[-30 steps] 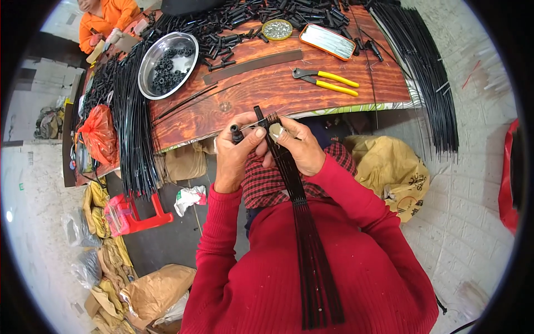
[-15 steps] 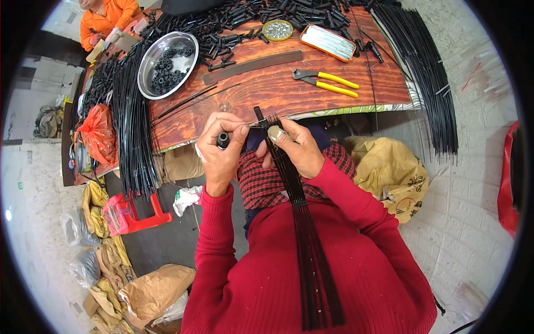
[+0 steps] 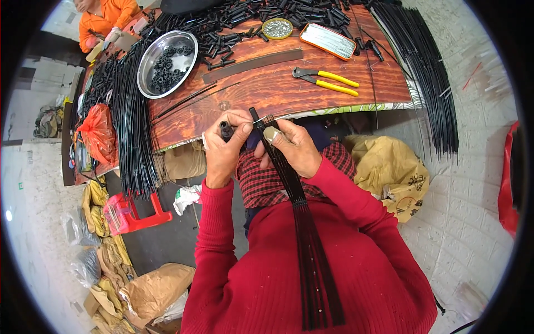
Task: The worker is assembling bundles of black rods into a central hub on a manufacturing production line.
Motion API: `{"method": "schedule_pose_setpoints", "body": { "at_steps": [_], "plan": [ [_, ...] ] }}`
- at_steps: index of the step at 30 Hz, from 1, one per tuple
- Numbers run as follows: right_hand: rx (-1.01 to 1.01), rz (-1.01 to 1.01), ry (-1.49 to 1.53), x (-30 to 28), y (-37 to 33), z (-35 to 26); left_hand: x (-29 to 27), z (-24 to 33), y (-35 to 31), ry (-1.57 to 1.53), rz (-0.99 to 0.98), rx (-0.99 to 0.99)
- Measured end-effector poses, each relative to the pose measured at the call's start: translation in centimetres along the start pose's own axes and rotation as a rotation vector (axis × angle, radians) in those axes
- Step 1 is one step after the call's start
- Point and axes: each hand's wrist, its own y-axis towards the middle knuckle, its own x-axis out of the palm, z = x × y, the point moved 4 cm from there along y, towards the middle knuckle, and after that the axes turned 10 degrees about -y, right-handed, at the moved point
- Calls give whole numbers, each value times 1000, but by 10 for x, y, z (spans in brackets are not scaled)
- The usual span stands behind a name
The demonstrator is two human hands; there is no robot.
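My left hand (image 3: 221,153) is closed round a short black cylinder (image 3: 226,131) whose end sticks out above the fingers. Its thumb and forefinger pinch close to a thin pale wire or thread (image 3: 257,120) at the bundle's top; what exactly they grip is too small to tell. A bundle of thin black ribs (image 3: 303,222), like an umbrella frame, runs down over my red sweater. From its upper end a black tube (image 3: 254,114) protrudes, with rib ends spread beside it. My right hand (image 3: 298,149), a pale wrap on its thumb, is closed round the bundle just below.
On the wooden table (image 3: 256,100) lie yellow-handled pliers (image 3: 325,81), a steel bowl (image 3: 146,83) of small black parts, a tin of pins (image 3: 328,41), a round dish (image 3: 277,28) and heaped black tubes. Black rod bundles (image 3: 425,83) hang at both sides. Someone in orange (image 3: 105,19) sits far left.
The black cylinder in my left hand has tipped, its end now pointing more upward. The bundle's top has shifted slightly left, and both hands have moved a little with it.
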Motion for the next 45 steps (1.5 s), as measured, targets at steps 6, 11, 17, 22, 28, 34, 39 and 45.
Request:
{"method": "schedule_pose_setpoints", "body": {
  "at_steps": [6,11,17,22,28,34,39,45],
  "plan": [
    [-3,9,3,-2,2,-1,-5,-13,6,-108,-26,-86],
    [36,26,37,-6,7,4,-11,-30,11,-251,19,-241],
    [73,30,20,1,8,1,-14,-17,5,-263,66,-286],
    [142,139,-25,-5,-8,3,-10,-24,-3,-440,57,-404],
    [101,30,11,6,3,4,-25,-8,8,-837,-87,-309],
    [32,-7,-27,10,4,1,-25,-16,11,-829,-49,-374],
    [30,-26,-32,12,2,1,-23,-15,16,-793,6,-310],
    [39,-58,-28,15,2,2,-23,-17,15,-715,17,-289]
  ]
}}
